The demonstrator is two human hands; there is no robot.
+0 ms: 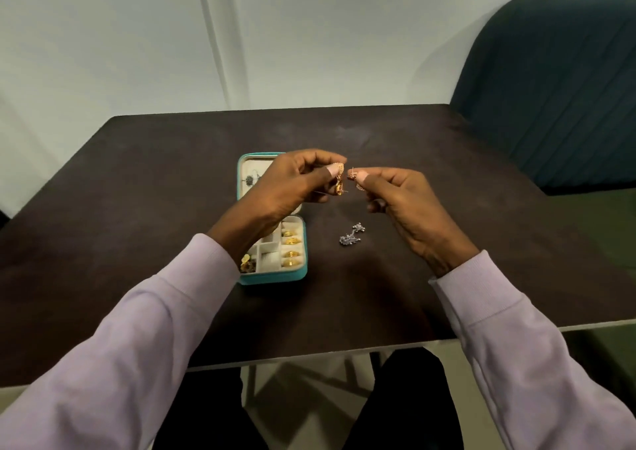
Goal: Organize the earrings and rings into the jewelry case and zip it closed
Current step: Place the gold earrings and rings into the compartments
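Note:
A teal jewelry case [275, 275] lies open on the dark table [137, 208], its cream lid half hidden behind my left hand. Several gold rings [292, 241] sit in the ring rolls on its right side, and gold and dark pieces [247, 263] fill a front left compartment. A dark earring [250, 179] hangs in the lid. My left hand [289, 188] pinches a gold dangling earring [339, 184] above the table. Just right of it, my right hand [402, 205] pinches a second small gold earring [354, 176]. A silver earring pair [351, 235] lies on the table right of the case.
A dark teal upholstered chair [550, 88] stands at the table's right far corner. The table's near edge [344, 353] runs just above my lap, and a pale wall rises behind the table.

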